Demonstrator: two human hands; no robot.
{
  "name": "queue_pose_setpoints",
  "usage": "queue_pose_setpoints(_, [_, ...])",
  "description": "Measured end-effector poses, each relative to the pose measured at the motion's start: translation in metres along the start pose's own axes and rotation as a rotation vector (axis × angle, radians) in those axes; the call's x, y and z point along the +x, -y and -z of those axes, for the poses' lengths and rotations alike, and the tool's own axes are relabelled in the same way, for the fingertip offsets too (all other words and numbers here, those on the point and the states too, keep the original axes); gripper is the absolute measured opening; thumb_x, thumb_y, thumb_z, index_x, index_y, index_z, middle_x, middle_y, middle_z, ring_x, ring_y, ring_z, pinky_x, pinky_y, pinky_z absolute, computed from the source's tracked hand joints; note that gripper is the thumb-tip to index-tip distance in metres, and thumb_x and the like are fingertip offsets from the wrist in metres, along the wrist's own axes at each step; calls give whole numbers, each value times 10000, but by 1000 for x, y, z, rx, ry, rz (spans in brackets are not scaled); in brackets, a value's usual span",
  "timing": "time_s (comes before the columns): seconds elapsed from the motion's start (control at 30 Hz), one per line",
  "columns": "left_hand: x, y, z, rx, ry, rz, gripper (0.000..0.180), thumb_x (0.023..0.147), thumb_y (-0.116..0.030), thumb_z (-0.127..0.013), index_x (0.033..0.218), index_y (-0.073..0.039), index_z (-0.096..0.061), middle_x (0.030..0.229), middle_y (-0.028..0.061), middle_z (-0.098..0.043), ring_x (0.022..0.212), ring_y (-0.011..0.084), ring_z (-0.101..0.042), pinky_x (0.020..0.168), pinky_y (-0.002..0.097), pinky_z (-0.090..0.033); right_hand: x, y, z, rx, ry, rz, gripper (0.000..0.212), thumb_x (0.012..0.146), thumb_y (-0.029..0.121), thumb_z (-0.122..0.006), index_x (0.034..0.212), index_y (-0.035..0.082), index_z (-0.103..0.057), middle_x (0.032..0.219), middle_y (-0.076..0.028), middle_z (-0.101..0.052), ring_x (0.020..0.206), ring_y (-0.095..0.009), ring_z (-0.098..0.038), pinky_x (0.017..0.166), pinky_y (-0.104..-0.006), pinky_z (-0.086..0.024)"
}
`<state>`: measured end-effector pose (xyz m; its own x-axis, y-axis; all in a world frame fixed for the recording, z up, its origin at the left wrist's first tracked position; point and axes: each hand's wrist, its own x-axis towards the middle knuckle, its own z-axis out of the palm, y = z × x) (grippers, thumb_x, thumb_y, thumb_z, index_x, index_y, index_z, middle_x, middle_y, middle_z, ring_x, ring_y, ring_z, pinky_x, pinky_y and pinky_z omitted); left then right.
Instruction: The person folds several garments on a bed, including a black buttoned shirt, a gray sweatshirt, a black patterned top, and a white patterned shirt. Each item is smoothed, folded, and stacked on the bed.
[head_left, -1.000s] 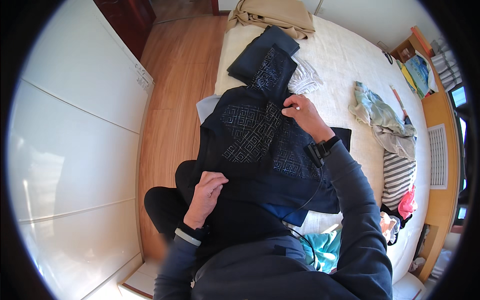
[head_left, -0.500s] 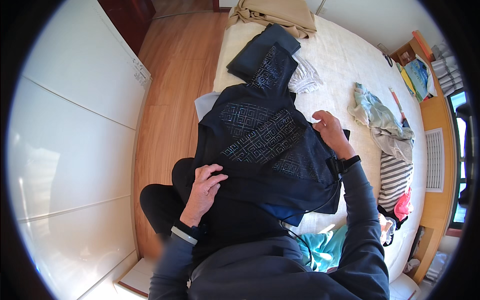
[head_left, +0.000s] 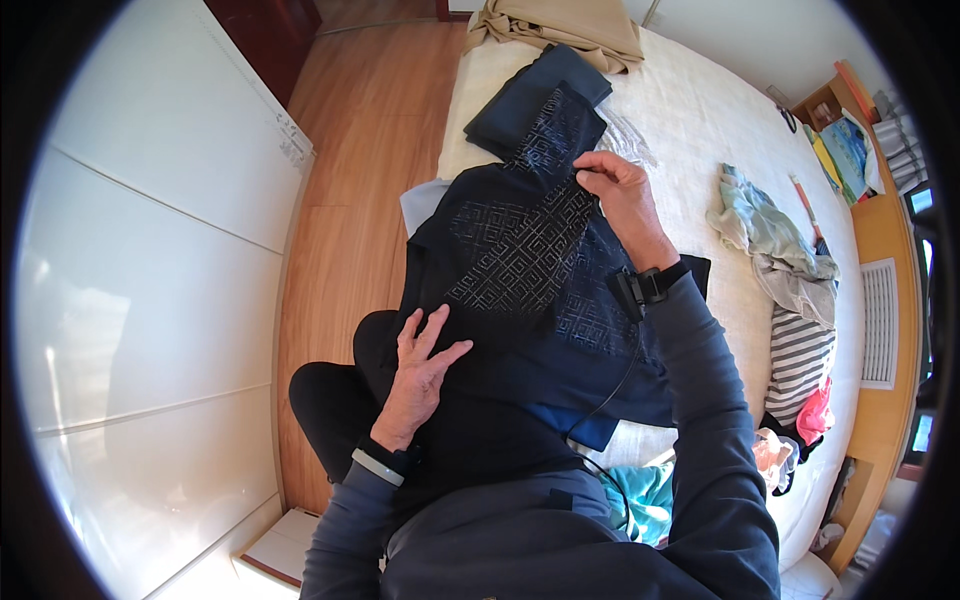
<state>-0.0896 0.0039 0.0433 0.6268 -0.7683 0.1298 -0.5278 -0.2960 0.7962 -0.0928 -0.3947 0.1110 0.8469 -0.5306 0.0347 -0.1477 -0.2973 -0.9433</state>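
Dark patterned garment (head_left: 515, 255) spread on cream bed (head_left: 690, 120), its lower part toward the person's lap. R hand (head_left: 627, 198): thumb & forefinger tog., pinching garment's edge nr. the narrow upper part. L hand (head_left: 418, 376): fingers spread apart, over garment's lower L area; contact can't be told. Folded dark cloth (head_left: 495, 115) adj. to garment's top; tan cloth (head_left: 570, 30) beyond.
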Motion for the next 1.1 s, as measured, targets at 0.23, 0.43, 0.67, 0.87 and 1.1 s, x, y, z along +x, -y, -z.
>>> queue_pose_setpoints(0.23, [0,-1,2,-17,1,59,638,866,182,-641,1436,-104,-665,1775,120,-284,1613,450,-255,1310,516,-295,-3,-17,9,-176,-76,-70,287,978,43,-712,1255,-30,-722,1000,-46,-728,938,-130,-666,866,-273,-525])
queue_pose_setpoints(0.43, [2,1,0,47,9,1,586,899,172,-631,1416,-100,-681,1738,73,-384,1600,448,-290,1291,535,-321,-33,-50,23,-256,140,-294,235,913,87,-774,1118,-27,-759,897,-77,-730,854,-158,-672,808,-326,-542])
queue_pose_setpoints(0.67, [1,5,-4,101,12,4,551,929,148,-629,1416,-103,-689,1719,68,-423,1600,450,-297,1270,549,-332,-36,-70,7,-9,75,-161,322,858,20,-786,1176,9,-734,1009,-67,-681,909,-158,-635,836,-320,-531])
queue_pose_setpoints(0.87, [3,4,-3,110,25,10,557,924,142,-629,1423,-101,-675,1714,74,-424,1598,450,-300,1260,551,-340,-22,-56,-4,-171,33,23,313,862,38,-799,1164,-11,-735,1175,-104,-670,1078,-232,-641,960,-340,-504])
queue_pose_setpoints(1.1, [3,6,-4,109,32,17,554,927,137,-620,1425,-101,-670,1714,79,-423,1586,456,-322,1246,548,-348,-9,-7,2,-182,118,207,210,924,95,-772,1087,-15,-698,1077,-70,-700,1038,-208,-650,941,-324,-498])
